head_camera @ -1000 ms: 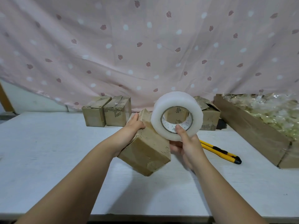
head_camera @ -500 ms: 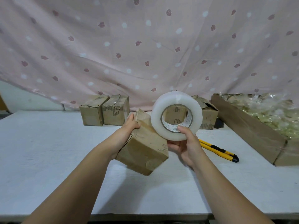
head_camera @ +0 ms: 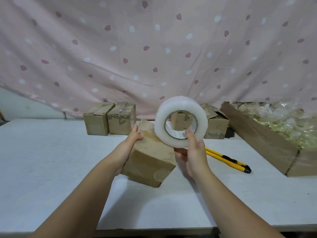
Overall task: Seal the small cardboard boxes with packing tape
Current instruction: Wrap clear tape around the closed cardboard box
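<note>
My left hand grips a small brown cardboard box, holding it tilted above the white table. My right hand holds a large roll of clear packing tape upright, thumb hooked into the core, with the roll against the box's upper right side. Two closed small boxes stand side by side at the back left. Another small box with raised flaps stands behind the roll, partly hidden by it.
A yellow and black utility knife lies on the table right of my right hand. A long open cardboard carton filled with clear plastic packets runs along the right edge. A pink patterned cloth hangs behind the table.
The held box and the tape roll have barely shifted; my right thumb sits a little further into the roll's core. Both hands keep their grips.
</note>
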`<state>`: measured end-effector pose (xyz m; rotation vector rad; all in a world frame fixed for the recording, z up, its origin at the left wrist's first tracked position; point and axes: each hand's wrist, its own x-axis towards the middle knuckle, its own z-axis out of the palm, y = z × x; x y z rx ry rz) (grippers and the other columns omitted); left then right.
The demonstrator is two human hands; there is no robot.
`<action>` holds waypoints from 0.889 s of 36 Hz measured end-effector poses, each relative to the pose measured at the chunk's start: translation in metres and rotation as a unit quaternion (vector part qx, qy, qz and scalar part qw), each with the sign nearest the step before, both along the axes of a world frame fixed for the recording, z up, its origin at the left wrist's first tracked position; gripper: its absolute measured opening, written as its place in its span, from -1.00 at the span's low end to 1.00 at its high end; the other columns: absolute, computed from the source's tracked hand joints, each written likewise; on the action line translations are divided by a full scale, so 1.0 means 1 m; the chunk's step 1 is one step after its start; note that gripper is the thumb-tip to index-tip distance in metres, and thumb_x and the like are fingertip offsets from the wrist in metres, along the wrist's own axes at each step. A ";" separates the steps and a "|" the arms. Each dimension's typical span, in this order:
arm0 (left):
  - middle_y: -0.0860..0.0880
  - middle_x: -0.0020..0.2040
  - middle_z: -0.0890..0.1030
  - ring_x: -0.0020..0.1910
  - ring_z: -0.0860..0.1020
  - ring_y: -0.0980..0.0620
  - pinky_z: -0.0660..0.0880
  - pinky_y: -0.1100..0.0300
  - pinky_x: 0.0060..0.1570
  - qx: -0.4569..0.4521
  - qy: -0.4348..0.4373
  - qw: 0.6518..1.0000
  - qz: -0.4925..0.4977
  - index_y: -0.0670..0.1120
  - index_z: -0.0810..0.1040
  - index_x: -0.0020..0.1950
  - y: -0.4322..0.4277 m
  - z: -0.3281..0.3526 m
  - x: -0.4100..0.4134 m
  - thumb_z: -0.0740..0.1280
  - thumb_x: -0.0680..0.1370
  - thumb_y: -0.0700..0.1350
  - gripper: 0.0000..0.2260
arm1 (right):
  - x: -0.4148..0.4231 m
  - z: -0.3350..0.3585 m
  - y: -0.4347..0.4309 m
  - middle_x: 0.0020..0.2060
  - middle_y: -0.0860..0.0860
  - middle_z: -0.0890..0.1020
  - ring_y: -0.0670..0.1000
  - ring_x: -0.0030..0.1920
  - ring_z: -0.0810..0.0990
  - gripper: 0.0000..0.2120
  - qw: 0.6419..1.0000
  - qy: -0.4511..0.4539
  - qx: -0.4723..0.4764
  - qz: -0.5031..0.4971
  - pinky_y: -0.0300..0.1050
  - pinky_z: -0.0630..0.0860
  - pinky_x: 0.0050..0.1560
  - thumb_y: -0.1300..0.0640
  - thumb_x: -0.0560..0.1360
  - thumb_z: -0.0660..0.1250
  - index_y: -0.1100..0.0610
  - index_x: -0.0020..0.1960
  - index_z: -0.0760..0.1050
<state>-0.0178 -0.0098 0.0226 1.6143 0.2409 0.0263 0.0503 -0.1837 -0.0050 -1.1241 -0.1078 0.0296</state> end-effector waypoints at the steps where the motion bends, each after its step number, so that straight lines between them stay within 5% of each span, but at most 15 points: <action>1: 0.07 0.52 0.24 0.44 0.32 -0.08 0.29 -0.12 0.39 -0.027 0.002 1.000 0.007 0.32 0.07 0.52 0.005 -0.007 -0.003 0.29 0.44 0.16 -0.31 | 0.000 0.002 0.003 -0.09 0.13 0.63 -0.07 -0.26 0.65 -0.81 0.999 -0.018 -0.037 -0.016 -0.23 0.53 -0.43 0.08 0.59 0.28 0.10 0.18 0.45; 5: 0.00 0.25 0.55 0.11 0.57 -0.11 0.52 0.03 -0.04 -0.171 -0.016 0.982 0.076 0.29 0.24 0.48 0.016 -0.029 -0.005 0.16 0.60 -0.03 -0.54 | 0.001 0.014 0.023 -0.10 -0.01 0.58 -0.15 -0.19 0.56 -0.91 0.983 -0.094 -0.158 -0.020 -0.29 0.50 -0.31 0.08 0.55 0.32 -0.03 0.02 0.42; 11: -0.04 0.10 0.61 -0.08 0.58 -0.07 0.53 0.15 -0.22 -0.205 -0.060 0.970 0.117 0.17 0.28 0.50 0.015 -0.034 -0.005 0.11 0.60 -0.20 -0.50 | 0.004 0.015 0.044 -0.22 -0.05 0.59 0.05 -0.07 0.59 -0.87 0.975 -0.084 -0.205 -0.010 0.07 0.52 -0.03 0.07 0.45 0.36 0.06 -0.01 0.51; 16: 0.02 0.31 0.52 0.12 0.60 0.01 0.54 0.09 -0.11 -0.246 -0.094 0.960 0.093 0.21 0.14 0.54 0.002 -0.035 -0.007 0.22 0.60 -0.05 -0.46 | 0.003 0.011 0.044 -0.04 -0.02 0.68 0.01 0.03 0.65 -0.67 0.984 -0.062 -0.166 0.019 0.14 0.57 0.15 -0.04 0.38 0.51 -0.01 0.09 0.56; 19: 0.12 0.04 0.65 -0.06 0.68 0.07 0.58 0.21 -0.27 -0.247 -0.102 0.960 0.081 0.20 0.13 0.54 0.003 -0.037 -0.006 0.23 0.60 -0.14 -0.43 | 0.004 0.008 0.041 -0.01 0.00 0.68 0.03 0.05 0.64 -0.69 0.985 -0.042 -0.164 0.027 0.17 0.55 0.18 -0.05 0.42 0.48 -0.02 0.13 0.54; 22: 0.12 0.01 0.66 -0.08 0.68 0.05 0.58 0.19 -0.26 -0.243 -0.098 0.962 0.078 0.24 0.15 0.53 0.004 -0.038 -0.007 0.22 0.60 -0.21 -0.41 | 0.005 0.009 0.039 -0.04 0.02 0.68 0.05 0.04 0.64 -0.77 0.980 -0.057 -0.190 0.018 0.21 0.53 0.19 -0.10 0.41 0.42 -0.05 0.02 0.55; 27: 0.08 0.15 0.61 0.01 0.65 0.02 0.54 0.11 -0.13 -0.232 -0.108 0.963 0.083 0.25 0.17 0.52 0.004 -0.039 -0.008 0.22 0.58 -0.24 -0.40 | 0.007 0.018 0.032 -0.02 0.03 0.67 0.09 0.05 0.65 -0.61 0.973 -0.066 -0.214 0.049 0.16 0.61 0.05 -0.21 0.32 0.37 -0.05 0.07 0.52; 30: 0.07 0.29 0.54 0.12 0.60 -0.01 0.52 0.10 -0.04 -0.216 -0.123 0.966 0.077 0.26 0.16 0.52 0.005 -0.039 -0.009 0.22 0.58 -0.24 -0.39 | 0.013 0.022 0.021 -0.29 -0.04 0.65 -0.08 -0.30 0.66 -0.85 0.981 -0.056 -0.167 0.086 -0.21 0.53 -0.43 0.05 0.58 0.30 0.08 0.11 0.45; 32: 0.18 0.32 0.47 0.22 0.55 0.02 0.49 0.06 0.16 -0.199 -0.146 0.967 0.068 0.28 0.16 0.51 0.005 -0.040 -0.008 0.23 0.57 -0.26 -0.36 | 0.014 0.022 0.015 -0.47 -0.11 0.59 -0.12 -0.49 0.58 -0.90 0.986 -0.033 -0.123 0.110 -0.28 0.45 -0.53 0.11 0.63 0.22 0.12 0.11 0.43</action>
